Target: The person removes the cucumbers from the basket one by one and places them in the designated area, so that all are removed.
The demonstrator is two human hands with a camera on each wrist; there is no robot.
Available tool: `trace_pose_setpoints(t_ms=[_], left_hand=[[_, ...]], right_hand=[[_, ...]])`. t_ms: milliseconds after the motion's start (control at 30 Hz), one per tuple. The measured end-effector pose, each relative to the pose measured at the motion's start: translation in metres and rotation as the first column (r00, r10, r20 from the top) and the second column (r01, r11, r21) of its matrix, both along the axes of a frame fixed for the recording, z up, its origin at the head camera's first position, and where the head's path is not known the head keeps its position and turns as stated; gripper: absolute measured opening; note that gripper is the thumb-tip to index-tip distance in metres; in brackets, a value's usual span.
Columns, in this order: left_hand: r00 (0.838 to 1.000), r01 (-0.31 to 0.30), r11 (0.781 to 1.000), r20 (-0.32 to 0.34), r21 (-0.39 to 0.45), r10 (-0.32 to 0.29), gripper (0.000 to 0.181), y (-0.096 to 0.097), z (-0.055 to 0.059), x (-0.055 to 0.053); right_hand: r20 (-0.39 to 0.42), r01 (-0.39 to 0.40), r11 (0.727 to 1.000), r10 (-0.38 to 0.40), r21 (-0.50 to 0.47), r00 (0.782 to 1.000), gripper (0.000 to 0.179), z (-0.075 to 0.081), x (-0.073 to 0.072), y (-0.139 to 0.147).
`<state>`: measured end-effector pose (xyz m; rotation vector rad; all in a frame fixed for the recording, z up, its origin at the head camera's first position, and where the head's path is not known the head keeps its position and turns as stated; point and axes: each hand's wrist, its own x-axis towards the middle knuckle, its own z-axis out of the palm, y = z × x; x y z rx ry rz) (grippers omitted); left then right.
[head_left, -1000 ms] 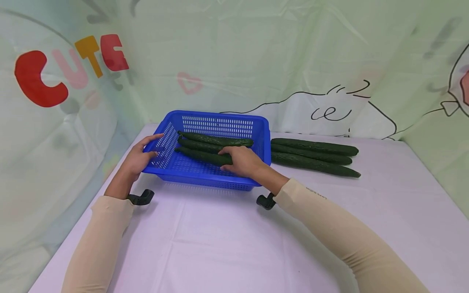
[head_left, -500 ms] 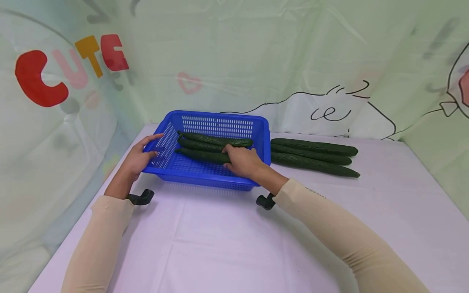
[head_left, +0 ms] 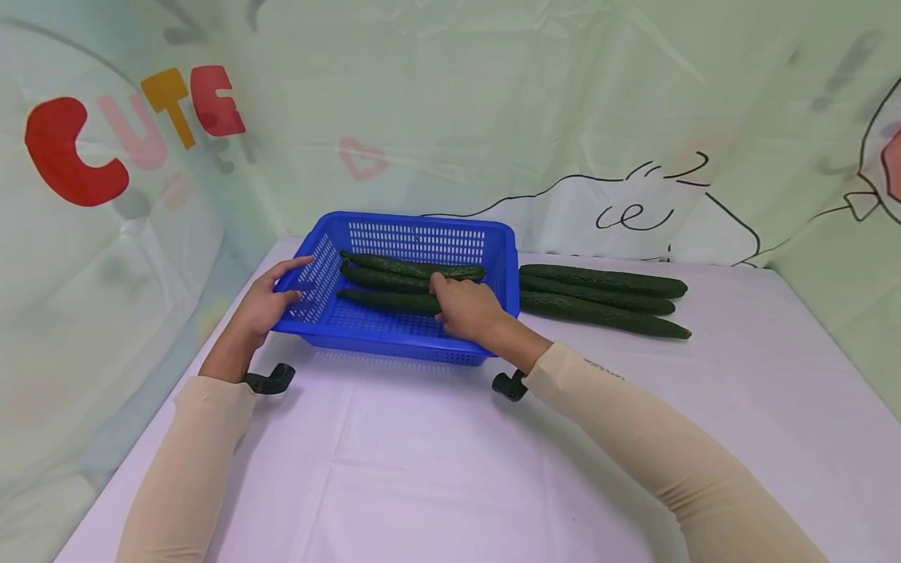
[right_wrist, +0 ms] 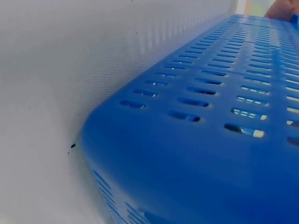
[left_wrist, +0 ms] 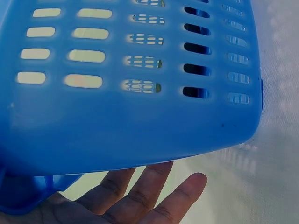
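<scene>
The blue perforated basket (head_left: 394,342) stands on the table with several cucumbers lying lengthwise inside. My left hand (head_left: 263,306) holds its left rim, index finger and thumb over the edge. In the left wrist view, fingers (left_wrist: 145,191) show at the basket's rim beyond its slotted wall. Reaching over the front rim, my right hand (head_left: 470,309) grips the right part of the front cucumber (head_left: 387,303), whose right end is hidden by the hand. Behind it lie two more cucumbers, the rear one (head_left: 415,267) and a middle one (head_left: 380,278). The right wrist view shows mostly the basket's outer wall (right_wrist: 196,154).
Three more cucumbers (head_left: 598,301) lie side by side on the table just right of the basket. A pale cloth (head_left: 422,453) covers the table. Printed curtains (head_left: 457,117) hang close behind and at both sides.
My right hand's fingers have closed further round the front cucumber. That cucumber's left end has shifted slightly toward me, away from the middle one. The left hand and basket stay put.
</scene>
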<state>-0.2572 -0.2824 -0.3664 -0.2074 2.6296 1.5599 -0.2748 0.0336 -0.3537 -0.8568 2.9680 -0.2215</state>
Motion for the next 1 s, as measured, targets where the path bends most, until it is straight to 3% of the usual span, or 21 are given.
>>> trace_pose_setpoints(t_ms=[233, 433, 800, 1000], left_hand=[[1.000, -0.004, 1.000, -0.001, -0.003, 0.004, 0.062, 0.0002, -0.0002, 0.0010], [1.000, -0.007, 1.000, -0.008, -0.006, 0.007, 0.062, -0.0004, -0.0016, 0.0011], [1.000, -0.002, 1.000, -0.009, -0.003, 0.002, 0.062, -0.0001, -0.0018, -0.0002], [1.000, -0.007, 1.000, -0.004, 0.004, 0.007, 0.062, -0.0001, -0.0013, -0.0001]], right_hand=[[-0.072, 0.047, 0.999, -0.048, -0.008, 0.996, 0.031, -0.0001, 0.0013, 0.0003], [-0.113, 0.044, 0.998, -0.049, -0.047, 0.992, 0.028, -0.0016, 0.0012, 0.0005], [-0.077, 0.031, 0.995, -0.038, -0.091, 0.996, 0.028, -0.0004, 0.0018, 0.0019], [0.000, 0.060, 0.982, -0.061, -0.177, 0.998, 0.033, 0.0008, 0.0007, 0.0011]])
